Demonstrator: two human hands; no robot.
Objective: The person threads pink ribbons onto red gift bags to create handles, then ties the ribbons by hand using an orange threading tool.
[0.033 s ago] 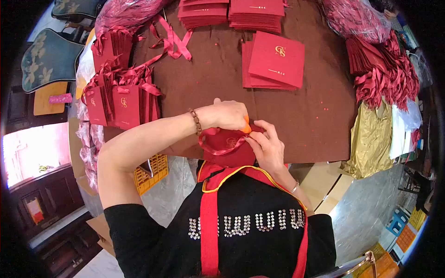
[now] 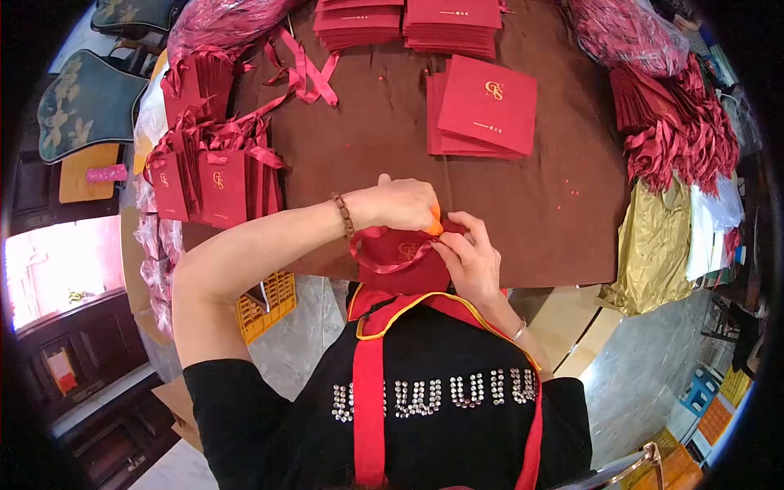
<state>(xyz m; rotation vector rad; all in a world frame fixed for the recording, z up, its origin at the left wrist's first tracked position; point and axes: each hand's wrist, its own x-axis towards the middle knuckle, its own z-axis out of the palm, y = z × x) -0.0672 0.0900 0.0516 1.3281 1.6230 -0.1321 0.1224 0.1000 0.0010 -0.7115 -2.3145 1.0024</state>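
Nothing shifted — left hand [image 2: 404, 204], right hand [image 2: 469, 261], each grip pinching red gift bag [image 2: 404, 261], table edge.

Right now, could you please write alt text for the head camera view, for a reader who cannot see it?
Both hands, left hand and right hand, hold a small red gift bag by its ribbon handle at the near edge of a brown table. Finished red bags stand at the left, and flat red folded bags lie stacked ahead.

Brown table [image 2: 523, 212] bears red folders [image 2: 482, 110] (stacked).
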